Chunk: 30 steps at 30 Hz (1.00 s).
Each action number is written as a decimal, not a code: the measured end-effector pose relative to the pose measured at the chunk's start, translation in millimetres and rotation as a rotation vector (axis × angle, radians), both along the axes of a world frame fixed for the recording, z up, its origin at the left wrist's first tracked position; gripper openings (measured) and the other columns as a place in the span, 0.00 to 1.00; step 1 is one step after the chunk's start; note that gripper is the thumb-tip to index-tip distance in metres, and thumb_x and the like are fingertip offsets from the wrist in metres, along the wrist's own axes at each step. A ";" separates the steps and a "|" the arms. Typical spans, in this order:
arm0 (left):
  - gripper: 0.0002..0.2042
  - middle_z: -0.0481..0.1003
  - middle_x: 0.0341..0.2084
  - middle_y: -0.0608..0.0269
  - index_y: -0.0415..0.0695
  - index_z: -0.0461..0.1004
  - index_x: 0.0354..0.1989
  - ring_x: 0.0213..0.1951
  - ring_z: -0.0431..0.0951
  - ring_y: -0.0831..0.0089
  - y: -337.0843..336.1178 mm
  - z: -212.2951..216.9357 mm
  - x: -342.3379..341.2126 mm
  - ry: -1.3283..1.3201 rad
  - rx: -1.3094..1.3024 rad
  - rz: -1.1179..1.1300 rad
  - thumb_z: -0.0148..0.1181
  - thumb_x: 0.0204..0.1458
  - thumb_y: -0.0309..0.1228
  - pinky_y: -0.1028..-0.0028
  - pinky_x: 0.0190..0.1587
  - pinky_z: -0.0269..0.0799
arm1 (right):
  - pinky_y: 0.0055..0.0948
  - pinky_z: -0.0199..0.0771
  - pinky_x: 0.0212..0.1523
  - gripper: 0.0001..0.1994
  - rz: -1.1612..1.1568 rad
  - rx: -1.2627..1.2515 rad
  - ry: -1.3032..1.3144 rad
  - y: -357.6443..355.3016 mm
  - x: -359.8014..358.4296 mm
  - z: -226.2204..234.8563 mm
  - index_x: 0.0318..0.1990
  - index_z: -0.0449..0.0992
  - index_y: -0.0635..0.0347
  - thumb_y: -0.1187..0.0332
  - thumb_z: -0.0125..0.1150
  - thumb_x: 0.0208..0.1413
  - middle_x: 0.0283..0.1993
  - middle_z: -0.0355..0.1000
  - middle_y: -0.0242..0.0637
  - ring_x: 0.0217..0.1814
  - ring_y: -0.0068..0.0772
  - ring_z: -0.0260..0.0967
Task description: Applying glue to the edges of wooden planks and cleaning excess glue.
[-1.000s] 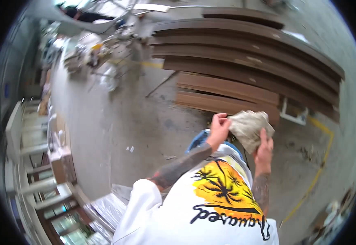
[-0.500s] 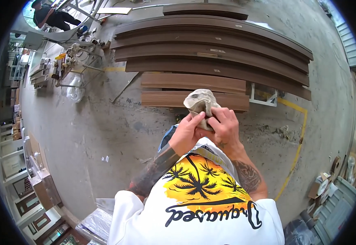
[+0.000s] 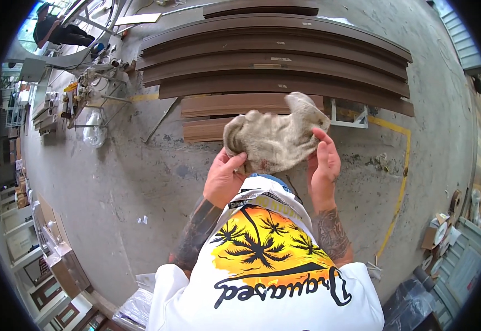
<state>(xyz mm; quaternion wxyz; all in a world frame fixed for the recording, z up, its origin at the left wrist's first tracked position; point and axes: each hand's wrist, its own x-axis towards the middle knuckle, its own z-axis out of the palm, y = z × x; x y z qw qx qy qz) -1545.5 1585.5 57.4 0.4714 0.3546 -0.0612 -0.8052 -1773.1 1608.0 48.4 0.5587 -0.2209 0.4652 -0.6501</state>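
Both my hands hold up a dirty beige rag [image 3: 273, 138] in front of my chest. My left hand [image 3: 224, 179] pinches its lower left edge. My right hand [image 3: 323, 165] grips its right side with the fingers curled around the cloth. The rag is crumpled and hangs spread between the two hands. Below it I see my white T-shirt with a palm print. Behind the rag, long dark brown boards [image 3: 273, 66] lie side by side on the concrete floor.
Two shorter lighter boards [image 3: 218, 105] lie in front of the long ones. A yellow floor line [image 3: 400, 182] runs on the right. A workbench with tools [image 3: 80, 88] and another person [image 3: 58, 33] are at the far left. Door frames stand at the lower left.
The rag was bunched close between my hands; now my hands have moved apart and the rag is spread wider. The view has turned to face the boards.
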 end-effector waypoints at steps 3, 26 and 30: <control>0.19 0.74 0.57 0.53 0.38 0.65 0.62 0.59 0.75 0.59 1.5 4.4 4.5 0.028 -0.034 0.030 0.53 0.62 0.19 0.55 0.62 0.73 | 0.33 0.67 0.63 0.19 -0.053 -0.047 -0.174 2.9 -6.3 -6.0 0.61 0.70 0.60 0.58 0.50 0.71 0.59 0.72 0.35 0.59 0.27 0.70; 0.31 0.67 0.62 0.56 0.44 0.58 0.70 0.64 0.67 0.64 13.8 3.0 -25.1 0.003 -0.076 -0.348 0.52 0.66 0.50 0.58 0.66 0.62 | 0.41 0.71 0.64 0.18 0.283 -0.090 -0.669 7.5 15.3 29.3 0.61 0.65 0.61 0.72 0.51 0.65 0.63 0.68 0.42 0.66 0.38 0.67; 0.22 0.74 0.56 0.56 0.42 0.65 0.65 0.57 0.75 0.67 5.7 -1.5 -39.2 0.182 0.041 -0.161 0.56 0.66 0.36 0.64 0.57 0.74 | 0.30 0.73 0.57 0.13 0.380 0.110 0.196 17.3 25.0 32.6 0.55 0.68 0.64 0.73 0.53 0.64 0.53 0.68 0.38 0.57 0.27 0.70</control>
